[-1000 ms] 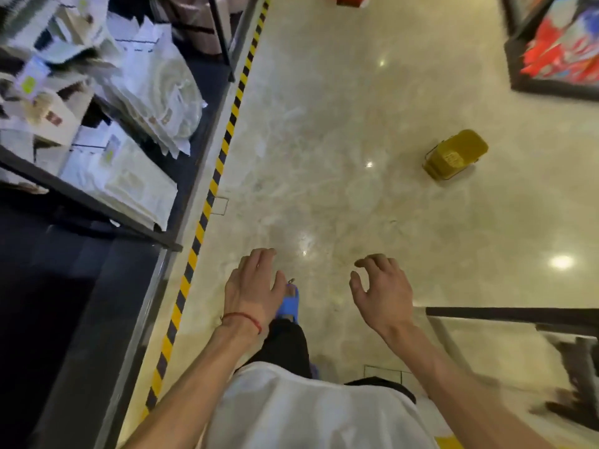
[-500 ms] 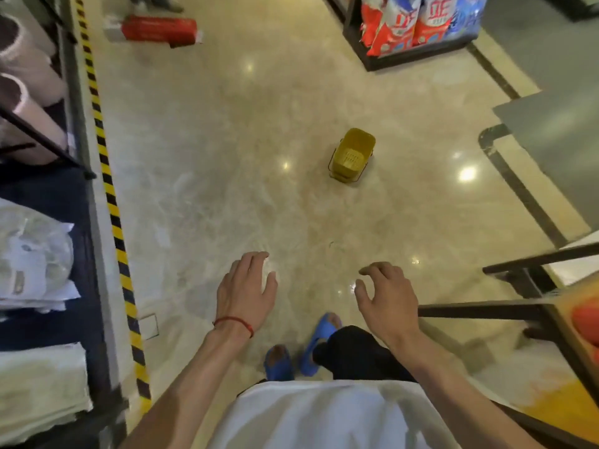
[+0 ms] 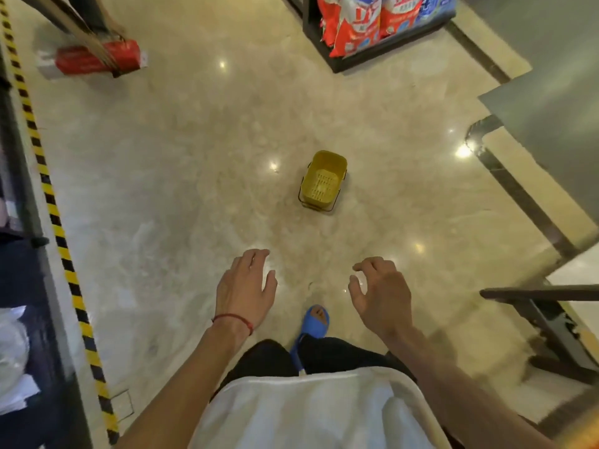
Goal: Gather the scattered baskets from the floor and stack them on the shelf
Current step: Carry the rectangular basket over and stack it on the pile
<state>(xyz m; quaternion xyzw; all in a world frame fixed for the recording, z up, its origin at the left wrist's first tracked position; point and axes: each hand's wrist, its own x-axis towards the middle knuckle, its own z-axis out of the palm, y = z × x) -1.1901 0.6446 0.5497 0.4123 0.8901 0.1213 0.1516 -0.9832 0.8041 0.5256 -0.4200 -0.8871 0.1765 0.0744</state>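
Observation:
A small yellow basket (image 3: 323, 181) with a dark wire handle stands upright on the marble floor, straight ahead of me. My left hand (image 3: 245, 288), with a red string at the wrist, hangs in front of me with loose fingers and holds nothing. My right hand (image 3: 380, 294) hovers beside it with loosely curled fingers, also empty. Both hands are well short of the basket. A red basket (image 3: 97, 58) lies on its side at the far left of the floor.
A yellow-black tape line (image 3: 55, 215) runs along the dark shelf unit (image 3: 19, 286) on the left. A rack of red and blue bags (image 3: 366, 17) stands at the back. A dark frame (image 3: 544, 306) juts in at the right. Someone's legs stand behind the red basket.
The view swung right and forward: the yellow basket now sits centred and closer, the left shelf slid out of view, and the red basket came in. Both hands stayed empty.

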